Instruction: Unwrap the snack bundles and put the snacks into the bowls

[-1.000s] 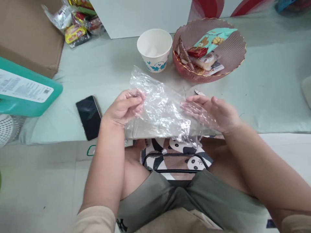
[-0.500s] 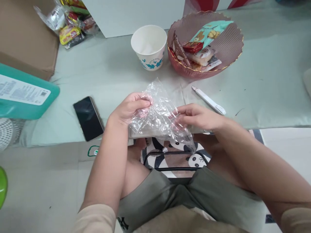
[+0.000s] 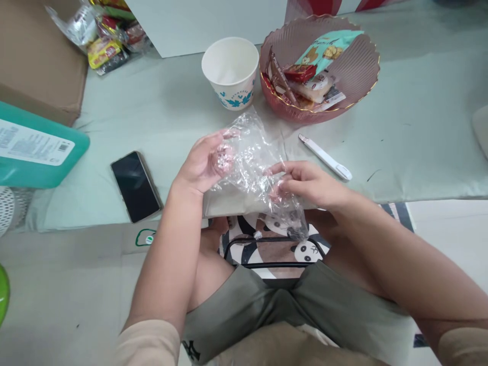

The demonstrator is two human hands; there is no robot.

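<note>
A crumpled clear plastic bag (image 3: 255,152) spans the gap between both hands above the table's front edge, its lower end hanging past the edge. My left hand (image 3: 202,160) holds its left side, fingers curled and partly seen through the film, thumb raised along the top. On the other side, my right hand (image 3: 305,183) grips the film between thumb and fingers. The fingertips of both hands are partly hidden by shine on the plastic. Just right of the bag lies a white utility knife (image 3: 325,157). A paper cup (image 3: 231,71) with blue leaf prints stands beyond the bag.
A pink ribbed bowl (image 3: 358,81) holds several wrapped snacks. On the left lie a phone (image 3: 136,186), a teal bottle (image 3: 76,145) and a cardboard box (image 3: 38,61). Packaged snacks (image 3: 109,51) sit at the back left, beside a white panel (image 3: 206,25). Below is a panda-print surface (image 3: 267,272).
My left hand has opened slightly and its thumb has lifted off the film. The bag's upper part has shifted and spread upward a little. My right hand keeps nearly the same place.
</note>
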